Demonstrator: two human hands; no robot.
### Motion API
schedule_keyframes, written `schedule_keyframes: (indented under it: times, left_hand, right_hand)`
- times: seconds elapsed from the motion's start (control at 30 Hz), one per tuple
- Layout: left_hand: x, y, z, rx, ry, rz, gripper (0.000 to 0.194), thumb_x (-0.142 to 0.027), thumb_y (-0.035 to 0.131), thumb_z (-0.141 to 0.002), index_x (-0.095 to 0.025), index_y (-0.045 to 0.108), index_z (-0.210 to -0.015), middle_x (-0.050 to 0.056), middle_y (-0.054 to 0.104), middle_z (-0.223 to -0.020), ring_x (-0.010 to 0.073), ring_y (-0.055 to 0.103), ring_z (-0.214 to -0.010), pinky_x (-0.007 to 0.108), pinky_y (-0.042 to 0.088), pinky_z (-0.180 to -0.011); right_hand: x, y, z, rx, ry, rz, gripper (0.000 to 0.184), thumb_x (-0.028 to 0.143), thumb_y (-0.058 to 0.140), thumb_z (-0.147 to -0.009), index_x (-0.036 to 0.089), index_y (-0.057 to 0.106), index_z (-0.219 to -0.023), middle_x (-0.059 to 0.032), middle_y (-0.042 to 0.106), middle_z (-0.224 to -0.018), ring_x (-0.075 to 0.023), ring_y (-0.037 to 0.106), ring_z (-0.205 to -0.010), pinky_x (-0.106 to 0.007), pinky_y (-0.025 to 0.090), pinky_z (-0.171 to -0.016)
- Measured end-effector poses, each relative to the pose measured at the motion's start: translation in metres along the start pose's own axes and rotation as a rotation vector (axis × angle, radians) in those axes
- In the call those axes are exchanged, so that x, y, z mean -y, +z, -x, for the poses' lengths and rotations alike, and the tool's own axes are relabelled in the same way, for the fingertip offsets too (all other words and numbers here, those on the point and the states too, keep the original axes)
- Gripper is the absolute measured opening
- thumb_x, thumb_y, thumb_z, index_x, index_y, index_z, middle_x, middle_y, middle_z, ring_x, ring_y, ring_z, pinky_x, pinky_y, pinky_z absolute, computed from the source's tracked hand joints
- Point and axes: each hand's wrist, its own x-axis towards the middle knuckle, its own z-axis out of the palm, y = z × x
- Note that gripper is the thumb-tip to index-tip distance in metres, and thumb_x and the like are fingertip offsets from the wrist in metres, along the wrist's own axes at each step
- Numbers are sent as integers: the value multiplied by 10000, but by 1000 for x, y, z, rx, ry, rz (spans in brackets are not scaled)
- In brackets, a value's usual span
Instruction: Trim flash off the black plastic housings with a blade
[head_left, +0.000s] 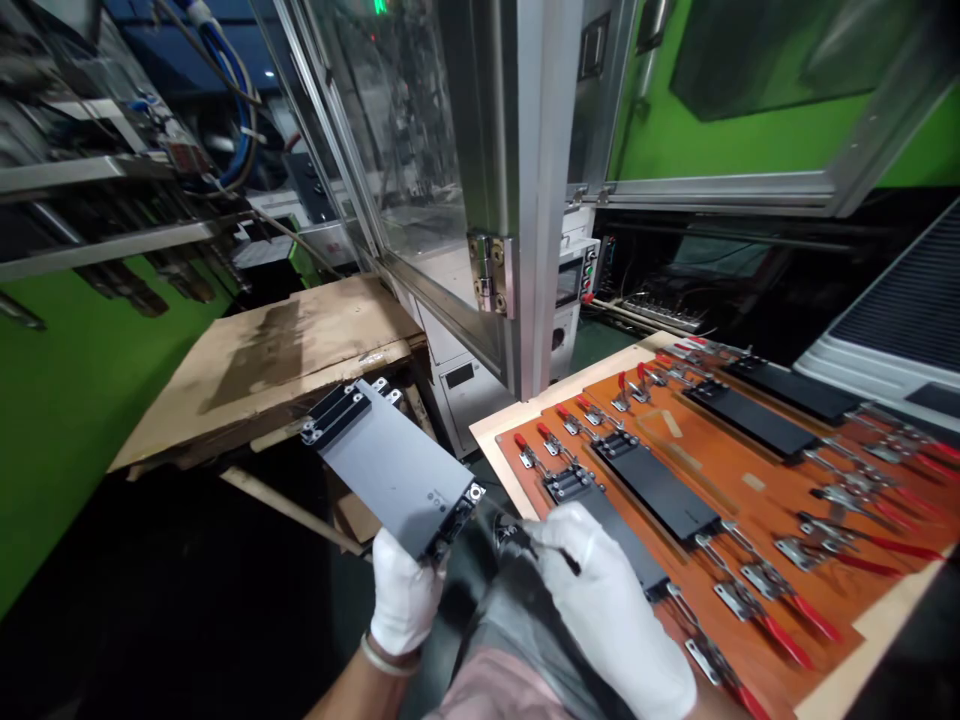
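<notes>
Left hand (405, 595): clamped on one grey module (394, 465)
Right hand (607, 600): curled, cannot tell if it grips
Black modules (656, 490): four, on orange fixture board (772, 510)

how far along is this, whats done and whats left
Done: four black plates already sit in the orange clamp board. In hand: the left hand holds a grey module. Remaining: that module is not yet placed; the red-handled toggle clamps look open, though hard to tell.

We see an aluminium-framed glass enclosure (525, 200). Left of it, we find a cardboard-covered bench (262, 370) and a green panel (75, 450).
</notes>
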Motion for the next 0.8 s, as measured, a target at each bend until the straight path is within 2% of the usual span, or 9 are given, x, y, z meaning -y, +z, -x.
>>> schedule_keyframes:
  times: [0.1, 0.23, 0.37, 0.47, 0.53, 0.63, 0.7, 0.8]
  left_hand:
    - [7, -1, 2, 41, -62, 52, 168, -228, 620, -784, -161, 675, -928, 111, 728, -852, 273, 704, -798, 399, 567, -768]
    - [11, -3, 0, 64, -85, 27, 130, -207, 614, -782, -173, 696, -876, 94, 728, -815, 270, 698, -784, 401, 563, -769]
    - [8, -5, -5, 17, -12, -73, 126, -208, 607, -799, -163, 696, -877, 102, 731, -811, 265, 697, -769, 392, 563, -739]
    - [6, -5, -11, -46, 66, -161, 101, -199, 606, -806, -151, 684, -848, 99, 723, -771, 255, 695, -720, 364, 557, -678]
    - [5, -4, -14, -58, 82, -165, 102, -184, 598, -810, -141, 675, -863, 102, 719, -773, 254, 696, -720, 353, 552, -660]
    - [6, -3, -14, -51, 80, -151, 109, -158, 582, -808, -124, 668, -865, 114, 708, -781, 255, 691, -730, 351, 547, -668]
    - [8, -2, -12, -52, 47, -162, 106, -173, 583, -798, -121, 662, -846, 120, 698, -783, 261, 683, -727, 365, 544, -675]
    - [8, 0, -9, -64, -18, -175, 116, -209, 594, -782, -129, 651, -844, 113, 684, -776, 264, 672, -711, 387, 539, -678]
  right_hand:
    - [0, 4, 1, -17, -15, 33, 284, 102, 415, -852, 231, 667, -874, -33, 554, -818, -156, 581, -724, -272, 505, -685]
    - [2, 9, 1, 40, 43, -76, 245, 139, 433, -892, 226, 661, -881, -21, 579, -795, -149, 601, -725, -256, 520, -687]
    - [3, 15, 1, -10, 1, -45, 303, 110, 406, -876, 223, 675, -959, -54, 598, -897, -163, 616, -773, -293, 529, -729]
    - [3, 20, 4, 29, 145, -149, 235, 125, 449, -888, 223, 660, -918, -45, 631, -880, -169, 636, -815, -287, 546, -754]
    - [3, 22, 9, 30, 174, -159, 208, 148, 461, -899, 226, 653, -886, -40, 635, -849, -170, 639, -797, -283, 554, -738]
    - [2, 24, 17, 38, 0, -52, 259, 140, 446, -895, 245, 670, -972, -60, 638, -902, -171, 641, -792, -275, 558, -734]
    - [0, 25, 21, 92, -102, 36, 315, 124, 449, -889, 272, 665, -1065, -67, 642, -958, -169, 644, -803, -267, 561, -750]
    - [-1, 30, 24, 126, -112, 127, 344, 127, 451, -894, 297, 651, -1117, -62, 639, -984, -173, 646, -784, -280, 573, -736]
